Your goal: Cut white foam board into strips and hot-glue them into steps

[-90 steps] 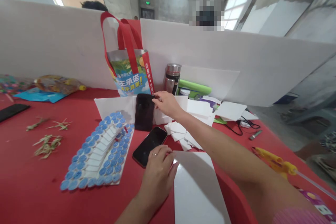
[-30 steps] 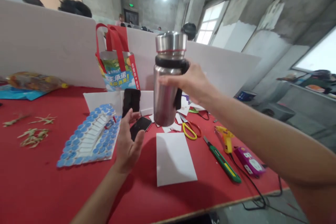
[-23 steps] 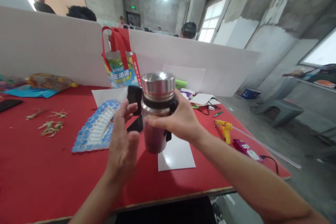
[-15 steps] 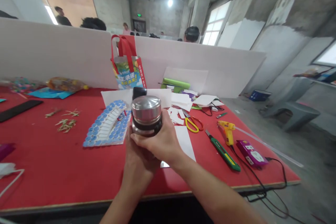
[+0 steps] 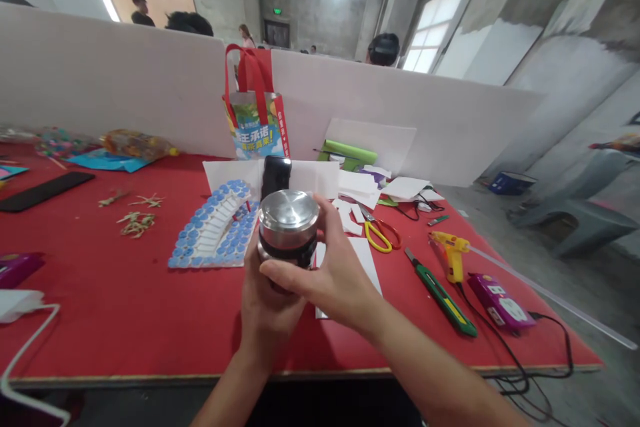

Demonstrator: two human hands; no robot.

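Observation:
A steel thermos flask with a shiny round lid and a dark band below it stands upright between my hands, above the red table. Wrapped round its lower body from the left is my left hand. My right hand grips the flask's right side, thumb across the front just under the lid and fingers behind. The hands hide most of the flask's lower part. Just behind it is a black phone-like object, and to its left lies a curved piece covered with blue discs.
On the right lie scissors, a green utility knife, a yellow glue gun and a purple power strip with cables. A bag with red handles stands against the white partition. Twine pieces lie left.
The whole view has shifted, so the table's things appear further right. My right-hand fingers sit higher on the flask's far right side. Both hands still hold it.

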